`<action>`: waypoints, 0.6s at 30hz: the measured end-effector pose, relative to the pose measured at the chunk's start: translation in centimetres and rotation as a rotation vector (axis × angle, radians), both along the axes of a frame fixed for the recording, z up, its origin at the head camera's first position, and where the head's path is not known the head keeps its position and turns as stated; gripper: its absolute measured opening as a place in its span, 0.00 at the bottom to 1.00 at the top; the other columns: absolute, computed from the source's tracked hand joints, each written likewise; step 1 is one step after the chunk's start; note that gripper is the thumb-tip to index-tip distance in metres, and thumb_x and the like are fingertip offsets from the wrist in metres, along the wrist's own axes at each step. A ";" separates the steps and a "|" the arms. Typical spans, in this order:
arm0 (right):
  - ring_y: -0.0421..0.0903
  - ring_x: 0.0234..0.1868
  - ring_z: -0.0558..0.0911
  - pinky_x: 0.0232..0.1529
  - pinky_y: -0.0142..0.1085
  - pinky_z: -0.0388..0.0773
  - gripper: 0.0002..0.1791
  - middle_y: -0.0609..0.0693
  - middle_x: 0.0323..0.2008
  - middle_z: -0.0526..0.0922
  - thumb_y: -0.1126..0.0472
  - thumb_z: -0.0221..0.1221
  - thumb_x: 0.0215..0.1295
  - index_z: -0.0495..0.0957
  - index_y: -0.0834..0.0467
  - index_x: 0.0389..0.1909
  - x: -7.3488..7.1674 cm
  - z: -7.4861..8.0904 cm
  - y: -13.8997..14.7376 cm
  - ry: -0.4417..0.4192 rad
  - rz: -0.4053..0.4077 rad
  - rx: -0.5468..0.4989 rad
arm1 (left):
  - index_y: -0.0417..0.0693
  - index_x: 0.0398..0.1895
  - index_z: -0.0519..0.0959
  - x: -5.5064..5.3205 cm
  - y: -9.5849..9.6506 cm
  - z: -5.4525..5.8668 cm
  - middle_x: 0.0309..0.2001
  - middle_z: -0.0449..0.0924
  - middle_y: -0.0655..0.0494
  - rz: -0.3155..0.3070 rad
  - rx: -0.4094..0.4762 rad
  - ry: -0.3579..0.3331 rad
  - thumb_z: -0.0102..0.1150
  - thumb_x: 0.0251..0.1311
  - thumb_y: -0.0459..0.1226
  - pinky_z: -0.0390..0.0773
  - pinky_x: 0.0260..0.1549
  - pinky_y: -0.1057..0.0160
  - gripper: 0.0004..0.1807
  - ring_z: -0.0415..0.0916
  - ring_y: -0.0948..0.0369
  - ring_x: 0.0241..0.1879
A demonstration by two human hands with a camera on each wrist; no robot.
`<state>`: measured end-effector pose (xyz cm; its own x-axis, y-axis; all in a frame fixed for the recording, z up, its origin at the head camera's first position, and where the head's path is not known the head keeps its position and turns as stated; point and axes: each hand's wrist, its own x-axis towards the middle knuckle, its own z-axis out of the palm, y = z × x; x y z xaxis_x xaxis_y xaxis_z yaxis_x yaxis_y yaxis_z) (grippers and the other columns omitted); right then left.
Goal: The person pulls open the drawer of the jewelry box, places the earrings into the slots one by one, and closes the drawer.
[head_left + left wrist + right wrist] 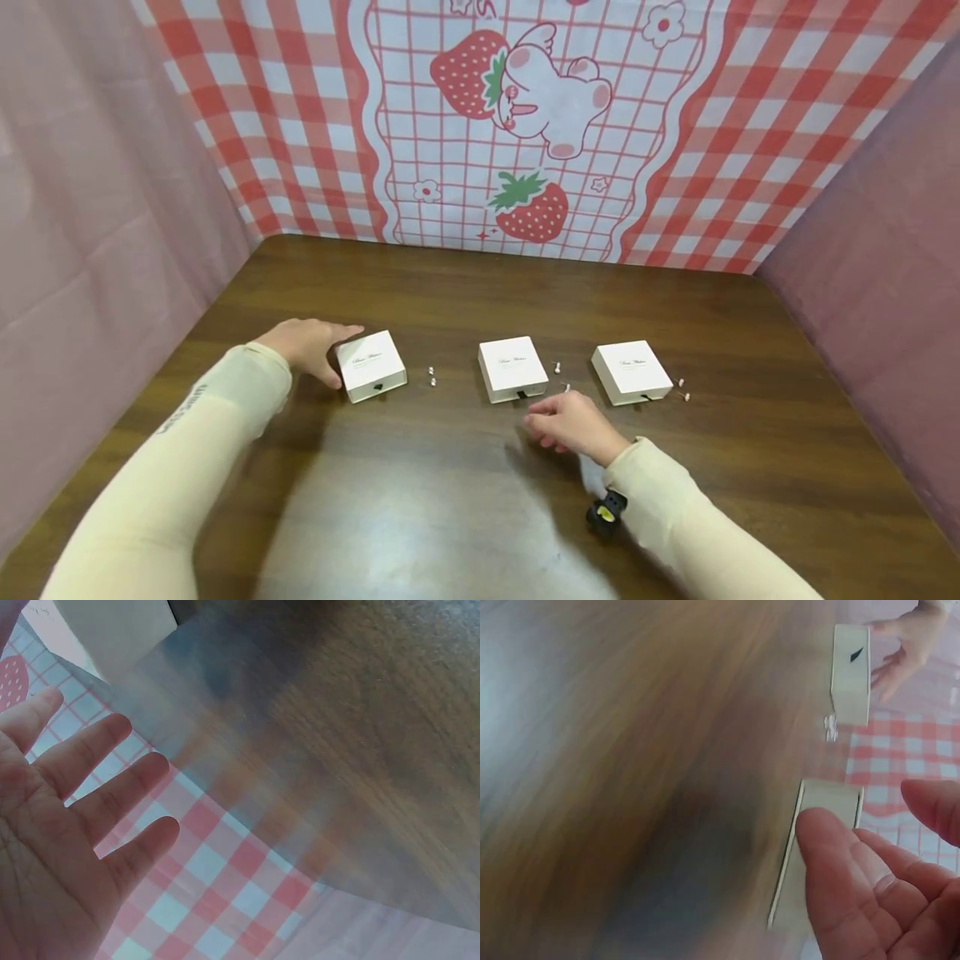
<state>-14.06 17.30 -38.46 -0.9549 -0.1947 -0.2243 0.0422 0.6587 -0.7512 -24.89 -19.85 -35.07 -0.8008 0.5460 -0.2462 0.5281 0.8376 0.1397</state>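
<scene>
Three white square boxes stand in a row: a left box, a middle box and a right box, each with faint lettering on its lid and a dark tab in front. My left hand is at the left box's outer side, thumb and forefinger spread about its corner; whether it touches cannot be told. Its fingers look straight in the left wrist view. My right hand hovers before the middle box, fingers loosely bent, with nothing visible in it. Small stud-like earrings lie beside the left box.
More small earrings lie right of the middle box, partly near the right hand, and another pair right of the right box. A brown wooden table carries everything. A strawberry-print checked cloth hangs behind, with pink cloth at both sides.
</scene>
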 end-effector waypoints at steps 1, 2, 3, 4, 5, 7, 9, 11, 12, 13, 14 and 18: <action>0.41 0.21 0.80 0.21 0.34 0.78 0.15 0.53 0.22 0.84 0.62 0.59 0.61 0.82 0.69 0.43 -0.1 -0.1 -0.6 -0.013 0.001 -0.018 | 0.40 0.67 0.66 0.0 0.0 0.0 0.60 0.73 0.40 0.001 0.000 -0.001 0.76 0.42 0.47 0.72 0.48 0.42 0.47 0.73 0.42 0.55; 0.41 0.21 0.80 0.21 0.34 0.78 0.14 0.52 0.22 0.83 0.62 0.60 0.61 0.82 0.69 0.42 -0.2 -0.3 -1.3 -0.025 0.001 -0.035 | 0.40 0.67 0.67 -0.1 0.0 0.0 0.59 0.74 0.39 -0.003 -0.002 0.003 0.76 0.42 0.48 0.73 0.47 0.42 0.48 0.74 0.42 0.54; 0.41 0.21 0.80 0.21 0.34 0.78 0.14 0.52 0.22 0.83 0.62 0.60 0.62 0.83 0.69 0.42 -0.3 -0.4 -1.9 -0.042 0.001 -0.057 | 0.41 0.67 0.67 -0.2 -0.1 0.0 0.58 0.75 0.39 -0.005 -0.006 0.007 0.76 0.41 0.49 0.73 0.46 0.42 0.48 0.74 0.43 0.53; 0.40 0.21 0.80 0.21 0.34 0.78 0.14 0.52 0.22 0.83 0.62 0.59 0.62 0.82 0.69 0.41 -0.4 -0.5 -2.6 -0.061 0.003 -0.081 | 0.41 0.67 0.67 -0.3 -0.2 -0.1 0.57 0.76 0.39 -0.007 -0.010 0.011 0.76 0.41 0.50 0.74 0.46 0.43 0.49 0.75 0.43 0.52; 0.40 0.20 0.79 0.21 0.34 0.78 0.14 0.51 0.21 0.83 0.62 0.59 0.63 0.82 0.69 0.41 -0.6 -0.7 -3.3 -0.079 0.006 -0.107 | 0.42 0.68 0.67 -0.4 -0.3 -0.2 0.56 0.76 0.39 -0.007 -0.018 0.018 0.76 0.40 0.51 0.74 0.45 0.43 0.50 0.76 0.44 0.51; 0.39 0.20 0.78 0.21 0.33 0.78 0.14 0.51 0.21 0.82 0.62 0.59 0.63 0.82 0.70 0.41 -0.8 -0.9 -4.6 -0.109 0.007 -0.164 | 0.43 0.68 0.67 -0.6 -0.4 -0.3 0.53 0.78 0.39 -0.015 -0.031 0.039 0.76 0.39 0.54 0.75 0.42 0.44 0.51 0.78 0.44 0.48; 0.38 0.19 0.78 0.21 0.32 0.78 0.15 0.51 0.21 0.82 0.62 0.59 0.63 0.82 0.70 0.42 -1.1 -1.1 -5.8 -0.131 0.014 -0.210 | 0.44 0.67 0.67 -0.8 -0.5 -0.4 0.50 0.80 0.40 -0.019 -0.042 0.060 0.75 0.38 0.56 0.76 0.41 0.45 0.52 0.79 0.46 0.44; 0.38 0.19 0.78 0.21 0.31 0.78 0.15 0.50 0.21 0.82 0.61 0.59 0.63 0.81 0.70 0.43 -1.2 -1.3 -6.8 -0.147 0.025 -0.242 | 0.45 0.67 0.68 -0.9 -0.5 -0.6 0.47 0.82 0.41 -0.034 -0.048 0.082 0.74 0.37 0.58 0.77 0.39 0.46 0.52 0.80 0.47 0.42; 0.38 0.19 0.78 0.20 0.31 0.77 0.15 0.50 0.21 0.82 0.61 0.59 0.63 0.81 0.70 0.43 -1.2 -1.4 -7.2 -0.155 0.030 -0.254 | 0.45 0.67 0.69 -0.9 -0.4 -0.6 0.45 0.82 0.41 -0.041 -0.048 0.089 0.74 0.37 0.59 0.77 0.38 0.46 0.52 0.80 0.47 0.40; 0.38 0.19 0.78 0.20 0.31 0.77 0.15 0.50 0.21 0.82 0.61 0.59 0.63 0.81 0.70 0.44 -1.2 -1.5 -7.5 -0.165 0.033 -0.266 | 0.46 0.66 0.69 -0.9 -0.4 -0.7 0.44 0.83 0.42 -0.047 -0.050 0.094 0.74 0.37 0.60 0.77 0.37 0.47 0.52 0.80 0.48 0.39; 0.38 0.19 0.78 0.20 0.31 0.77 0.16 0.50 0.21 0.82 0.62 0.59 0.63 0.81 0.70 0.44 -1.2 -1.6 -7.8 -0.177 0.034 -0.277 | 0.46 0.66 0.69 -0.9 -0.4 -0.7 0.43 0.83 0.43 -0.055 -0.051 0.095 0.73 0.37 0.60 0.77 0.36 0.47 0.52 0.80 0.49 0.38; 0.39 0.19 0.78 0.20 0.31 0.77 0.16 0.51 0.21 0.82 0.62 0.58 0.64 0.80 0.71 0.46 -1.6 -2.0 -8.8 -0.220 0.014 -0.333 | 0.47 0.66 0.70 -1.0 -0.2 -0.7 0.40 0.84 0.46 -0.062 -0.061 0.095 0.73 0.36 0.62 0.77 0.34 0.49 0.52 0.79 0.51 0.35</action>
